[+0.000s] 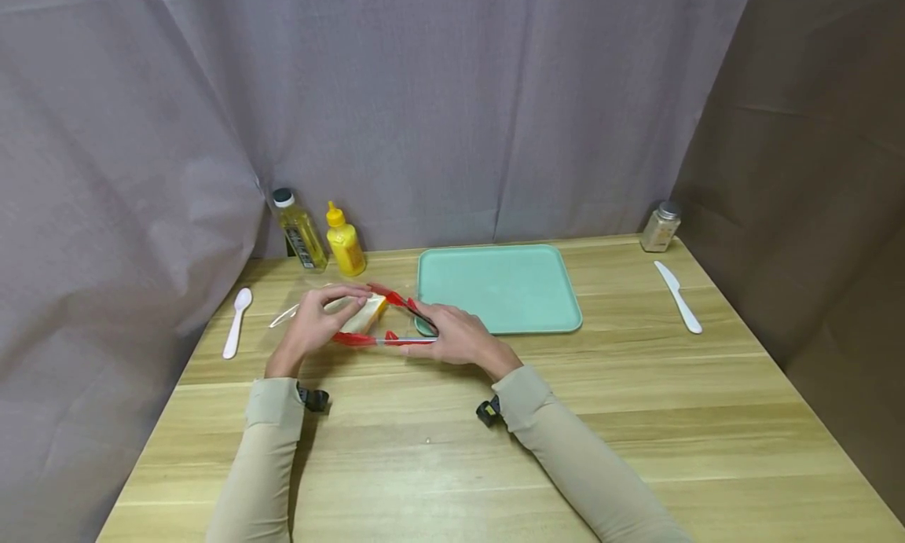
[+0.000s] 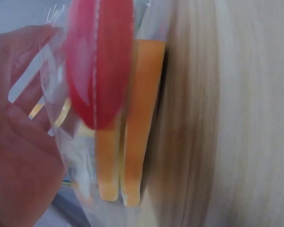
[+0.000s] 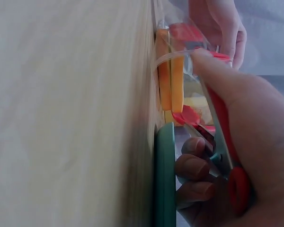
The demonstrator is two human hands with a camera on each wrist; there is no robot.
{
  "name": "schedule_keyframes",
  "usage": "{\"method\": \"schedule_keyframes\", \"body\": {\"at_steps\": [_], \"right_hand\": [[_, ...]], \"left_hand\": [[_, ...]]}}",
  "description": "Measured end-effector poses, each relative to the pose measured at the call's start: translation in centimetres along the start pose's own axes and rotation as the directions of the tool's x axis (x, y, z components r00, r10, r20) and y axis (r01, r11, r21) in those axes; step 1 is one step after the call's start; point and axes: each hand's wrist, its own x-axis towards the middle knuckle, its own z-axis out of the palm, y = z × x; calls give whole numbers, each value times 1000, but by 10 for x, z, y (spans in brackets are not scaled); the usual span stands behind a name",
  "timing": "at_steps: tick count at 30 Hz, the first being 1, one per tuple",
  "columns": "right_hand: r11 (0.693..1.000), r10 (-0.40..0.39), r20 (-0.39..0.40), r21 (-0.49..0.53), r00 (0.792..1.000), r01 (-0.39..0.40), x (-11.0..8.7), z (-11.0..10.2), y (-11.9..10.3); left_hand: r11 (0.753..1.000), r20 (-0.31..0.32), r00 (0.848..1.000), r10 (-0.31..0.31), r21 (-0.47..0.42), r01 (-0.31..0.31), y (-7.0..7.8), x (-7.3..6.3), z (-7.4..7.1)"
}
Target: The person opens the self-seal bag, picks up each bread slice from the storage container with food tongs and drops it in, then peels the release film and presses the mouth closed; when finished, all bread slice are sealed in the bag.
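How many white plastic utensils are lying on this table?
2 visible: a spoon on the left side and a knife on the right side. More could be hidden.

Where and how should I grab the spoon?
Best pinch the spoon by its handle, from above and your near side. It lies flat with the bowl pointing away and the handle toward you, so that end is probably easiest.

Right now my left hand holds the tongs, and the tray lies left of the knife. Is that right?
Not quite: the right hand holds the tongs, not the left hand, as the right wrist view shows. The tray does lie left of the knife.
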Motion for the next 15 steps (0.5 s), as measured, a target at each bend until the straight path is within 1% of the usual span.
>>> {"method": "schedule_keyframes", "body": {"at_steps": [5,8,15], "right_hand": [[1000,-18,7,-7,1000,18,-2,-1,1],[1000,-19,2,7,1000,19,-4,-2,5],[997,-33,-33,62,999,35,-9,-5,13]], "left_hand": [[1000,6,1000,-9,9,9,-1,0,0],[1000,8,1000,-11,-5,12,0,0,0],[992,45,997,-56,-113,61,-2,-1,-1]]}}
